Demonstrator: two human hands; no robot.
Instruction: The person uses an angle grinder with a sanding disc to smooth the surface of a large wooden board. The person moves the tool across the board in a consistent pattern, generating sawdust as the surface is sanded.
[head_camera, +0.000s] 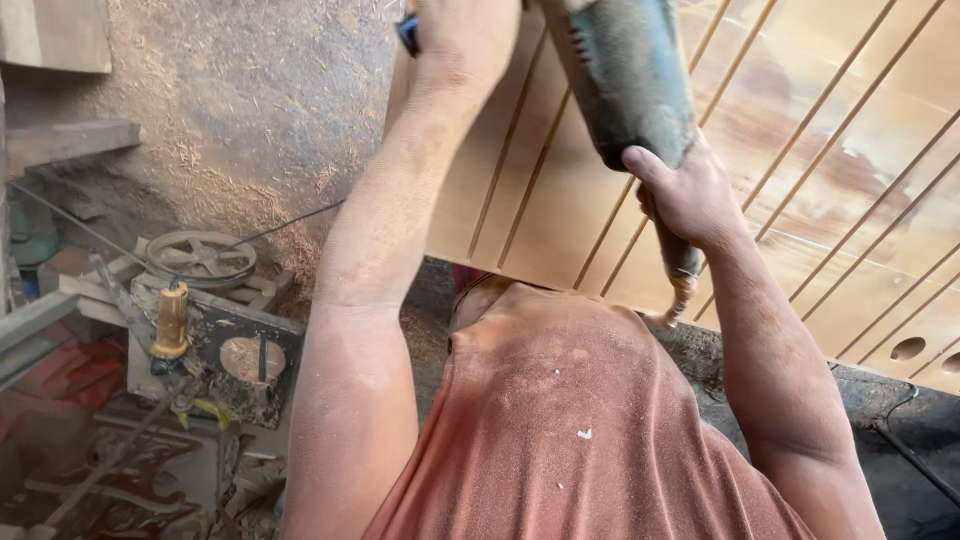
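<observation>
A dusty blue-grey power tool (625, 80) lies on a light wooden panel (800, 160) cut with long parallel grooves. My right hand (685, 195) grips the tool's rear handle, with the cord's sleeve (682, 285) hanging below it. At the top edge of the view my left hand (460, 35) holds the tool's front part near a small blue piece (407, 33); its fingers are cut off by the frame. Both forearms are coated in sawdust. My dusty orange shirt (570, 430) fills the lower middle.
Two round holes (908, 348) sit in the panel's lower right. A sawdust-covered floor (250, 110) lies to the left, with a metal pulley wheel (200, 255), an orange glue bottle (171, 320), a dark machine block (245, 360) and wood offcuts. A black cable (905, 450) runs at the right.
</observation>
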